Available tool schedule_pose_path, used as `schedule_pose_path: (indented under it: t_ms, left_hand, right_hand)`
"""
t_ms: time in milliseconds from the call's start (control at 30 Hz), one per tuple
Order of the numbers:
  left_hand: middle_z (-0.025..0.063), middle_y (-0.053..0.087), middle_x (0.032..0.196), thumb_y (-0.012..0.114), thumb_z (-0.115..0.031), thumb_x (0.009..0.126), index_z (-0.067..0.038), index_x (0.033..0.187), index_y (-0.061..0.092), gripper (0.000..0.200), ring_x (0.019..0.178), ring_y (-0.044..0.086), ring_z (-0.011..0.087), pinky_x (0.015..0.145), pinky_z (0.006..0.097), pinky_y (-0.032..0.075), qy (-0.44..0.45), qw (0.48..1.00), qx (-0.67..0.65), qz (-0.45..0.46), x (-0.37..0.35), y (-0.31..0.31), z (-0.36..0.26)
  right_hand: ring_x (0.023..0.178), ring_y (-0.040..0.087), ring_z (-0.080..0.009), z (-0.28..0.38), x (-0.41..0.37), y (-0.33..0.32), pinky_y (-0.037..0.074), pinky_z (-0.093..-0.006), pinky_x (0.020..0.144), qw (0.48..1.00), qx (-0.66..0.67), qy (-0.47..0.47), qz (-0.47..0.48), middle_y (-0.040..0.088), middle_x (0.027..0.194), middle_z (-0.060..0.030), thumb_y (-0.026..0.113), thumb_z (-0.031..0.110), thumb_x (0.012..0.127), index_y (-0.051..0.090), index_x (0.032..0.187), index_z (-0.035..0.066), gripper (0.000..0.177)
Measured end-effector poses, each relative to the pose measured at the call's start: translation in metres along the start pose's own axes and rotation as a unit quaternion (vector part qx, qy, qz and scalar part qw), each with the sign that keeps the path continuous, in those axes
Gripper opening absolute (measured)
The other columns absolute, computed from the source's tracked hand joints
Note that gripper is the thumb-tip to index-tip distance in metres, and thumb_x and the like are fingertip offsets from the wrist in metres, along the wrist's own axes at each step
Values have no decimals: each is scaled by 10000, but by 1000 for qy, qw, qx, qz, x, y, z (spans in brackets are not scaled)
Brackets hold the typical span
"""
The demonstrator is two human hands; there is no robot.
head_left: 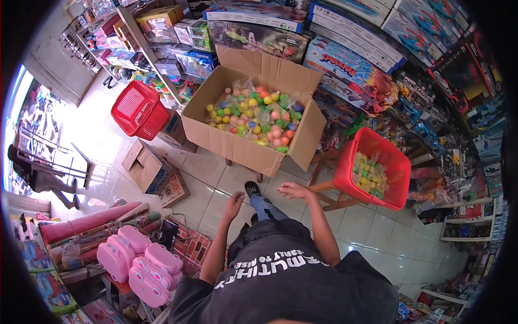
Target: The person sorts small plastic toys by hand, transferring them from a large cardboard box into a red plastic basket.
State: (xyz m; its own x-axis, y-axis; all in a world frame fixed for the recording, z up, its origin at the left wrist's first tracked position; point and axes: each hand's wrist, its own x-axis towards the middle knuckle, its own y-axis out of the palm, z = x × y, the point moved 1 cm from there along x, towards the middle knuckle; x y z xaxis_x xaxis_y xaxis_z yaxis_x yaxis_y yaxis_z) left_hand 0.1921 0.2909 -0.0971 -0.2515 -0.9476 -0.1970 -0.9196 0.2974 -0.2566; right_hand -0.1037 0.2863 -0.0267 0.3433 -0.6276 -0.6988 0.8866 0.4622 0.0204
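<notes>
My left hand (234,205) hangs in the air over the tiled floor, with its fingers loosely bent and nothing visible in them. To its right my right hand (294,190) is raised with fingers apart, holding nothing. In front of both hands stands a large open cardboard box (237,141), filled with small colourful balls (253,113), many in clear plastic bags. The nearest container to my right hand is a red plastic basket (398,181), tilted in view, with bagged yellow, green and orange balls (369,175) inside. Neither hand touches the box or basket.
Another red basket (137,110) stands left of the box. A smaller open carton (154,170) sits on the floor. Pink cases (148,281) and rolled material (89,221) lie at lower left. A wooden stool (324,186) is under the right basket. Boxed toys (350,73) line the shelves.
</notes>
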Motion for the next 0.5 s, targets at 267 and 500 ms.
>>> schedule_pose_path:
  t_ms: [267,500]
  left_hand:
    - [80,613,833,471,-141,887,10,1027,556,222,706,563,121,647,245,451,69,998,-8,7,105,-40,-179]
    - [138,609,924,502,-131,845,-26,1036,555,224,750,606,267,650,331,480,174,975,111,79,210,-45,-219]
  right_hand:
    - [963,536,-120,147,-22,-53,424,-267,808,974,103,-201,16,563,1010,-30,446,264,918,519,1079,73,260]
    - [897,568,-164,152,78,-100,461,-290,743,979,72,-175,-80,582,959,-62,584,226,844,492,1131,37,356]
